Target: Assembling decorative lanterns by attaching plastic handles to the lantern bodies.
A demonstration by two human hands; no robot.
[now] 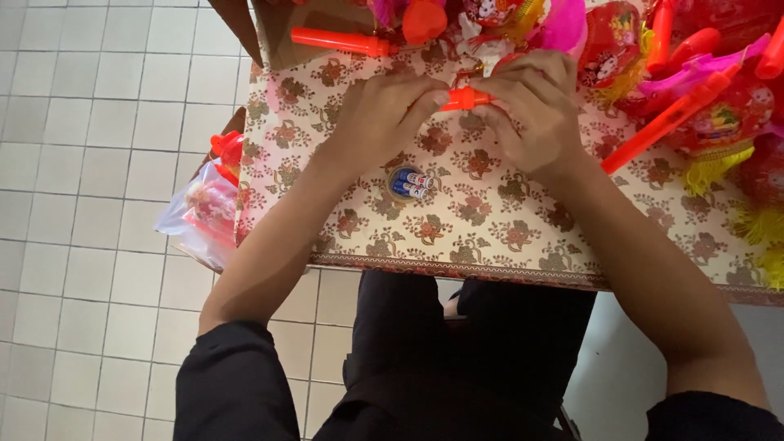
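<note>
Together, left hand (384, 114) and right hand (531, 106), fingers pinched around orange tube (464, 99).

We have a single view, from a camera worn on the person's head, and it looks almost straight down. We see the far edge of the table (506, 245) at the top of the picture and the person's lap and dark sleeves at the bottom, so the view faces forward and down along the person's own arms. It sits close: the left hand (384, 114) and the right hand (535, 102) fill the upper middle, and the forearms run down out of them to the lower corners. On the left we look past the table's edge to the tiled floor (90, 204) below. With no second view, nothing is shared.
</note>
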